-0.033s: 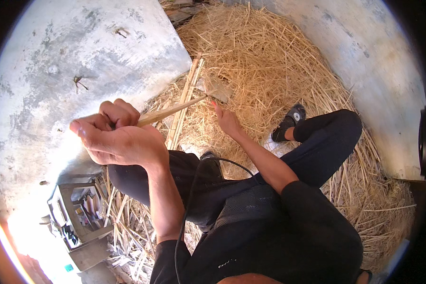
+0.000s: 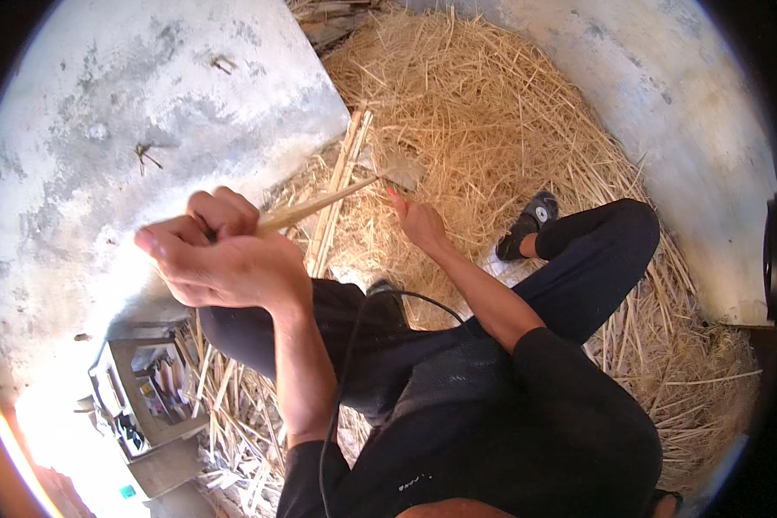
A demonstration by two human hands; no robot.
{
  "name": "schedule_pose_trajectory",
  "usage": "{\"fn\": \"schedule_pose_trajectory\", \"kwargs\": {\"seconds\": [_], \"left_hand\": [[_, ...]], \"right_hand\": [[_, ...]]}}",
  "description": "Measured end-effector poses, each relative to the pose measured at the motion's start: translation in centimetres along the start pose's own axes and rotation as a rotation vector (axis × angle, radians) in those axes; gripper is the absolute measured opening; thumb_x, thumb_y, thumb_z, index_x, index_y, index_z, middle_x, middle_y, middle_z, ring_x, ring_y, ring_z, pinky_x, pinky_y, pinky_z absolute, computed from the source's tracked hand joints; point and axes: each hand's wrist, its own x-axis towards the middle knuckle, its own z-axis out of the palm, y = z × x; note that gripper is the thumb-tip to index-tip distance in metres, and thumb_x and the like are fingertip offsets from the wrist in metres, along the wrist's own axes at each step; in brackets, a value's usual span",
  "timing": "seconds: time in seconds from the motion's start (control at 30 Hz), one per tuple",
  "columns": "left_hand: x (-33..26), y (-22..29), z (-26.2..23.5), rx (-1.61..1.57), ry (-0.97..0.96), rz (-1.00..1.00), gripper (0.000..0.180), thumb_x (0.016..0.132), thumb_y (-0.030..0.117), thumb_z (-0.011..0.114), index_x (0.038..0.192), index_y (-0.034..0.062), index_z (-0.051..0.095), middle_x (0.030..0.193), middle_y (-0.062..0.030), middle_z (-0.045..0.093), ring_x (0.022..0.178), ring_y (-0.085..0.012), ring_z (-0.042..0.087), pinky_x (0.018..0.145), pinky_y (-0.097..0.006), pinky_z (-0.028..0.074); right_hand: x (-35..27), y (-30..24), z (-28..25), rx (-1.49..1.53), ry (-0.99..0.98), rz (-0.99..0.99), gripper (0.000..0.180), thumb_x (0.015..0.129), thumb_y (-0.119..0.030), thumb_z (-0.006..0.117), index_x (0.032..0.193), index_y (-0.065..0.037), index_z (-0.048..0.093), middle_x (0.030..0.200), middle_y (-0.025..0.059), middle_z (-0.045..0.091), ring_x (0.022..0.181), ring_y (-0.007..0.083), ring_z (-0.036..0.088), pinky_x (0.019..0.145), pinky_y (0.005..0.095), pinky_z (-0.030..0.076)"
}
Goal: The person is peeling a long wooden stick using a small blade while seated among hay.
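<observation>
In my left hand (image 2: 224, 250), raised on the left with its fingers curled round, is the thick end of a pale split bamboo strip (image 2: 319, 202). The strip runs up to the right and narrows to a thin tip. Close below that tip is my right hand (image 2: 421, 226), its fingers folded together and a reddish-orange bit showing at their end. What the right hand grips, if anything, is too small to make out. Several long pale strips (image 2: 341, 181) lie behind the held strip. Beyond its tip is a blurred greyish patch I cannot identify.
Loose straw-like shavings (image 2: 475, 112) cover the floor. A whitewashed block (image 2: 173, 95) stands at the left, and a pale wall (image 2: 665, 104) curves along the right. A small wooden shelf (image 2: 160, 423) sits lower left. A black cable (image 2: 345, 380) crosses my lap.
My left hand and the strip have shifted slightly right and down. My right hand has moved very slightly rightward.
</observation>
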Motion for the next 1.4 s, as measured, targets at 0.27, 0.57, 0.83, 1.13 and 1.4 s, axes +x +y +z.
{"fn": "schedule_pose_trajectory", "kwargs": {"seconds": [0.27,0.57,0.83,1.13,1.4], "left_hand": [[0.4,0.1,-0.6,0.046,0.002,0.033,0.043,0.093,0.032,0.039,0.059,0.0151,0.019,0.047,0.0034,0.016,0.042,-0.0072,0.016,0.038,-0.024,0.012],[1.4,0.2,-1.6,0.121,0.083,0.05,0.04,0.091,0.027,0.04,0.06,0.0161,0.016,0.051,0.0036,0.014,0.044,-0.008,0.015,0.039,-0.025,0.013],[1.0,-0.4,-1.2,0.122,0.061,0.037,0.039,0.089,0.026,0.04,0.061,0.0158,0.015,0.053,0.0041,0.013,0.044,-0.0088,0.014,0.04,-0.025,0.013],[0.2,-0.4,0.4,0.074,0.059,-0.015,0.042,0.089,0.028,0.042,0.06,0.0156,0.015,0.052,0.0036,0.012,0.046,-0.009,0.014,0.041,-0.026,0.012],[1.3,-0.3,-1.2,0.11,0.087,0.031,0.041,0.091,0.027,0.041,0.061,0.0161,0.015,0.052,0.0034,0.013,0.047,-0.0092,0.013,0.042,-0.026,0.012]], "right_hand": [[0.1,-5.0,-0.4,0.077,0.108,-0.247,0.055,0.097,-0.04,0.028,0.089,0.002,0.062,0.051,0.0155,0.05,0.047,0.0294,0.052,0.045,0.0413,0.042],[0.2,-7.3,0.8,0.316,0.095,-0.169,0.054,0.095,-0.037,0.037,0.066,0.003,0.057,0.052,0.024,0.051,0.047,0.0355,0.054,0.047,0.0459,0.04],[1.2,3.4,2.7,0.103,-0.295,0.336,0.056,0.096,-0.041,0.028,0.079,0.004,0.057,0.054,0.0161,0.053,0.05,0.0285,0.053,0.05,0.0418,0.039],[1.6,1.1,2.6,0.119,-0.062,0.141,0.059,0.095,-0.045,0.026,0.092,0.003,0.061,0.062,0.0262,0.055,0.063,0.0398,0.058,0.061,0.0478,0.045],[0.6,-5.5,0.2,0.28,-0.076,-0.029,0.053,0.096,-0.04,0.025,0.11,-0.001,0.058,0.074,0.0286,0.058,0.071,0.045,0.057,0.068,0.0505,0.046]]}}
